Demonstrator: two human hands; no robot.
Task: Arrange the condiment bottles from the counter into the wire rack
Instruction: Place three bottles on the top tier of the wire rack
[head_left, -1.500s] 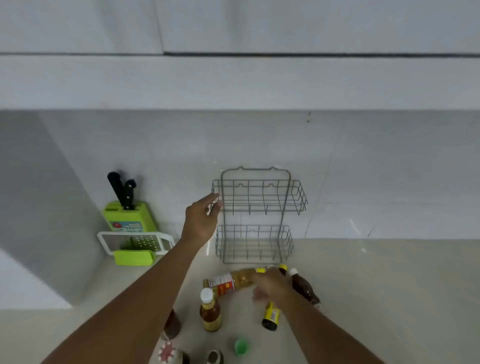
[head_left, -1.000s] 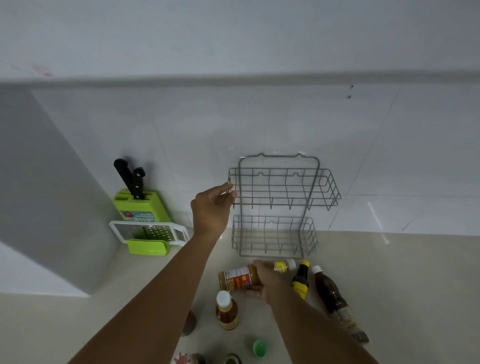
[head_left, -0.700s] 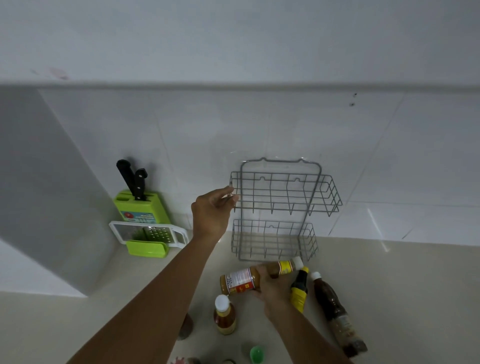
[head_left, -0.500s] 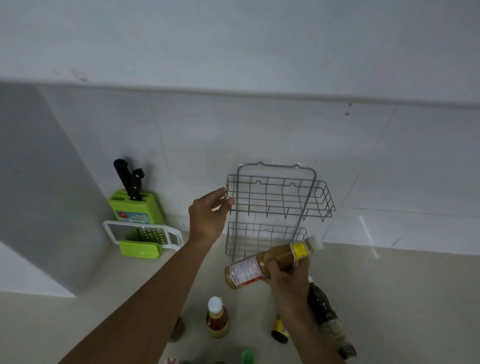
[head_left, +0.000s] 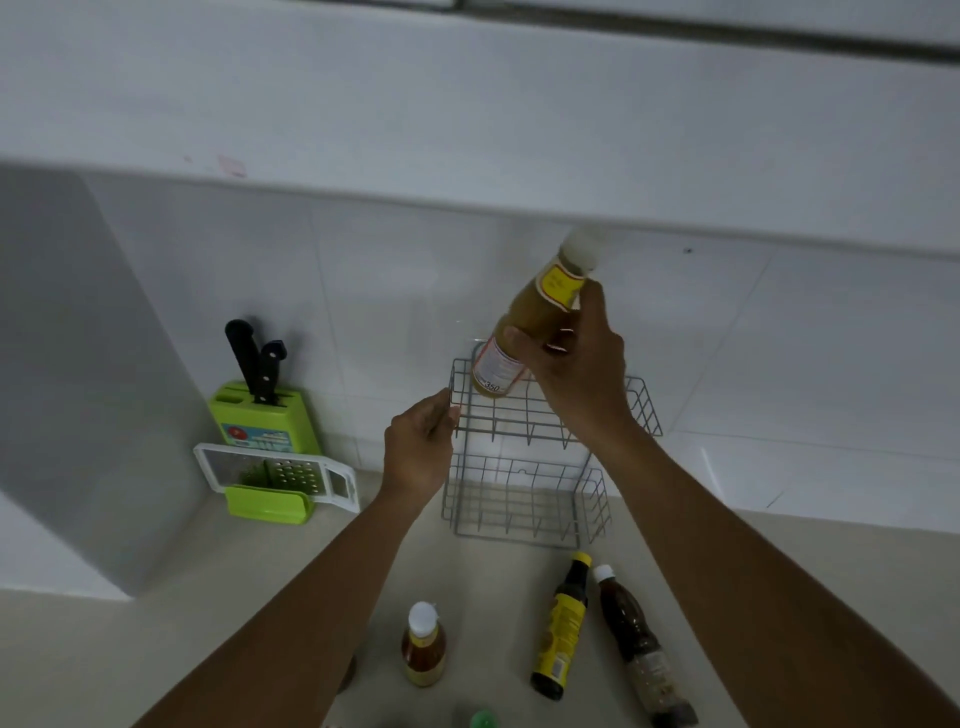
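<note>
Amber sauce bottle (head_left: 532, 322) gripped in right hand (head_left: 579, 371), tilted, base over wire rack (head_left: 524, 462) upper tier. Left hand (head_left: 418, 449) pinches rack's left edge. 3 bottles (head_left: 558, 629) remain on counter (head_left: 779, 571) below.

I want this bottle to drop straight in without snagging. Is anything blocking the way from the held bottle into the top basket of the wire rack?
Nothing visible does. The bottle in the right hand hangs tilted over the rack's empty top basket; the left hand only grips its left edge.
</note>
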